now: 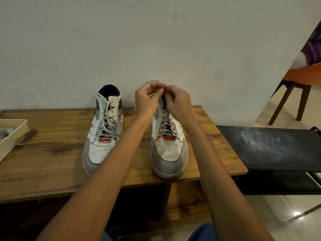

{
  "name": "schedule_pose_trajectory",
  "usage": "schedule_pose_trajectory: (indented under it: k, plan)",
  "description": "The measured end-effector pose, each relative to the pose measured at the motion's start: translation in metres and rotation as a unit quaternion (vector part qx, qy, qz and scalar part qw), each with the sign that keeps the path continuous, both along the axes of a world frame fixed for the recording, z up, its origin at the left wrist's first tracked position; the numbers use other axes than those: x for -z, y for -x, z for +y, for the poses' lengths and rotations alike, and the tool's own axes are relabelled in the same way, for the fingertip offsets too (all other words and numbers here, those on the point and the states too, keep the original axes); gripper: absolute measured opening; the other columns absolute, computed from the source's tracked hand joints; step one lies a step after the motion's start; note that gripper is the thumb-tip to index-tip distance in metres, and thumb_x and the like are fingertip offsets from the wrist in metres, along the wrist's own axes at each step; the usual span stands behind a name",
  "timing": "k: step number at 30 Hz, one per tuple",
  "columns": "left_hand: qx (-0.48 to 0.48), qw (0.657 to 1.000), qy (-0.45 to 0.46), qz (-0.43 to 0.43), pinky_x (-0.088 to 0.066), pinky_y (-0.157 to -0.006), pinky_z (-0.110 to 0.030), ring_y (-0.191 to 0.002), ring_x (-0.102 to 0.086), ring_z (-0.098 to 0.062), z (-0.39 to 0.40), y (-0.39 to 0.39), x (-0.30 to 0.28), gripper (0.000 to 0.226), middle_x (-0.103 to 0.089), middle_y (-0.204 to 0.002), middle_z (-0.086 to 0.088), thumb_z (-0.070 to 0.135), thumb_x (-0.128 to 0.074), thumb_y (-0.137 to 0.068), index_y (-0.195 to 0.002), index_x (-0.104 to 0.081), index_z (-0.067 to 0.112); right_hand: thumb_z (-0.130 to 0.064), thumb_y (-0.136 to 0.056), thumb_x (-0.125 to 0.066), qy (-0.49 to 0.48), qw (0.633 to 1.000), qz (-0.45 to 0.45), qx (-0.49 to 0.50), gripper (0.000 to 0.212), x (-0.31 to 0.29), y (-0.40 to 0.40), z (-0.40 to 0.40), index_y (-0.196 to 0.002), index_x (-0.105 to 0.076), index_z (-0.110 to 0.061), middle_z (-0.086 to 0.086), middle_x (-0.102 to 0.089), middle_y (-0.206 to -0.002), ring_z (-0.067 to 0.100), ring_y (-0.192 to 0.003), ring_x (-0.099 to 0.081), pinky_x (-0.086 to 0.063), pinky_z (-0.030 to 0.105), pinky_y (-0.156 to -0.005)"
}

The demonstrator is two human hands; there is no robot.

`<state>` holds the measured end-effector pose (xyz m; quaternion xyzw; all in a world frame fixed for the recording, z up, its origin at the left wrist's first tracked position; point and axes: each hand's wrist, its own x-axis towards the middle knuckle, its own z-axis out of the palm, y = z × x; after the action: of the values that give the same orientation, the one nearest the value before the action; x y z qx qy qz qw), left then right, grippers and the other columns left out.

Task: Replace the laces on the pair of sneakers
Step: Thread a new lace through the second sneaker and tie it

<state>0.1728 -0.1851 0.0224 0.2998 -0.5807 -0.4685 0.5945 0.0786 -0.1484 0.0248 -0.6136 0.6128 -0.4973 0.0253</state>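
Sneakers [135,134] on table [52,162], tray [12,136] left

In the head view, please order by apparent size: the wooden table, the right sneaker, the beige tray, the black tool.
1. wooden table
2. right sneaker
3. beige tray, though the frame edge cuts it off, so unsure
4. black tool

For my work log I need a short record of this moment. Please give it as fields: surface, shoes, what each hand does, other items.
surface: wooden table against a plain wall
left sneaker: laced, untouched, toe toward the camera
right sneaker: laced low down, both hands at its top
left hand: fingers curled, pinching at the lace by the collar
right hand: fingers curled, pinching at the same spot
other items: beige tray at the table's left edge, orange chair on the right
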Motion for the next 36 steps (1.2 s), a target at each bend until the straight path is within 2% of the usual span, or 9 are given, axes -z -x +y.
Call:
schedule_pose_trajectory:
  k: [4, 8, 17, 21, 25, 28, 30, 33, 36]
  plan:
    - [0.02, 0.988, 0.138, -0.063, -0.053, -0.082, -0.025, -0.088, -0.068, -0.011, -0.001, -0.003, -0.008, 0.034, -0.068, -0.08, 0.003, -0.015, -0.054, -0.08, -0.072, -0.064, 0.016, 0.004, -0.083, -0.051, -0.056, 0.996, 0.048, -0.041, 0.009, 0.0, -0.002, -0.003, -0.077, -0.058, 0.002, 0.004, -0.054, -0.062, 0.021, -0.059, -0.049, -0.039, 0.025, -0.054]
    - [0.114, 0.979, 0.123, -0.118, -0.05, -0.077, -0.016, -0.08, -0.063, 0.001, 0.002, -0.003, -0.012, 0.031, -0.061, -0.084, 0.0, -0.018, -0.041, -0.087, -0.085, -0.055, 0.009, 0.004, -0.087, -0.051, -0.045, 0.996, 0.06, -0.041, 0.018, -0.004, 0.01, 0.002, -0.074, -0.062, 0.01, 0.002, -0.052, -0.063, 0.012, -0.052, -0.044, -0.033, 0.013, -0.05]
    - [0.057, 0.924, 0.203, -0.319, -0.042, -0.077, -0.006, -0.094, -0.056, -0.014, -0.011, -0.014, -0.007, 0.033, -0.056, -0.102, 0.001, -0.01, -0.04, -0.092, -0.116, -0.056, 0.006, -0.013, -0.092, -0.052, -0.068, 0.993, -0.012, -0.1, 0.02, -0.009, 0.015, 0.008, -0.077, -0.066, -0.01, 0.019, -0.069, -0.08, 0.031, -0.07, -0.061, -0.051, 0.042, -0.07]
    - [-0.003, 0.884, 0.246, -0.398, -0.045, -0.096, -0.036, -0.094, -0.06, -0.015, -0.018, -0.025, -0.005, 0.023, -0.067, -0.099, -0.002, 0.012, -0.054, -0.093, -0.113, -0.065, 0.01, -0.016, -0.094, -0.049, -0.074, 0.99, -0.055, -0.109, 0.024, -0.013, 0.017, 0.012, -0.074, -0.063, -0.016, 0.012, -0.071, -0.08, 0.03, -0.078, -0.066, -0.053, 0.042, -0.068]
    - [-0.042, 0.987, 0.086, -0.128, -0.045, -0.068, -0.015, -0.067, -0.053, 0.005, -0.006, -0.035, -0.028, 0.012, -0.058, -0.077, 0.008, 0.012, -0.053, -0.093, -0.086, -0.063, 0.015, -0.009, -0.1, -0.041, -0.06, 0.979, -0.143, -0.133, 0.029, -0.014, 0.021, 0.02, -0.077, -0.058, -0.014, 0.004, -0.069, -0.082, 0.014, -0.079, -0.064, -0.049, 0.024, -0.069]
    - [-0.077, 0.991, -0.065, 0.091, -0.049, -0.061, -0.018, -0.062, -0.052, -0.01, -0.011, -0.05, -0.043, 0.015, -0.054, -0.061, 0.004, 0.008, -0.054, -0.09, -0.078, -0.061, 0.013, -0.008, -0.101, -0.039, -0.046, 0.971, -0.194, -0.129, 0.03, -0.015, 0.021, 0.021, -0.078, -0.058, -0.012, 0.003, -0.068, -0.082, 0.012, -0.077, -0.063, -0.049, 0.024, -0.067]
    - [-0.111, 0.984, -0.068, -0.124, -0.056, -0.066, -0.028, -0.06, -0.052, -0.011, -0.017, -0.055, -0.038, 0.011, -0.054, -0.065, 0.003, 0.013, -0.055, -0.092, -0.087, -0.065, 0.011, -0.01, -0.101, -0.038, -0.042, 0.97, -0.202, -0.128, 0.03, -0.015, 0.022, 0.022, -0.08, -0.06, -0.01, 0.005, -0.068, -0.083, 0.013, -0.076, -0.063, -0.05, 0.023, -0.066]
    - [-0.107, 0.849, -0.052, -0.515, -0.055, -0.068, -0.028, -0.074, -0.061, -0.015, -0.015, -0.043, -0.019, 0.016, -0.065, -0.088, -0.001, 0.018, -0.056, -0.092, -0.1, -0.067, 0.011, -0.012, -0.102, -0.037, -0.048, 0.97, -0.195, -0.138, 0.031, -0.018, 0.023, 0.023, -0.084, -0.062, -0.008, 0.005, -0.068, -0.084, 0.013, -0.076, -0.064, -0.05, 0.022, -0.065]
    - [-0.06, 0.866, 0.007, -0.496, -0.054, -0.079, -0.027, -0.096, -0.061, -0.022, -0.005, -0.026, -0.02, 0.026, -0.064, -0.107, -0.001, 0.007, -0.056, -0.089, -0.111, -0.065, 0.018, -0.014, -0.102, -0.038, -0.061, 0.97, -0.181, -0.148, 0.032, -0.019, 0.018, 0.022, -0.082, -0.062, -0.01, 0.004, -0.068, -0.082, 0.011, -0.073, -0.065, -0.049, 0.021, -0.064]
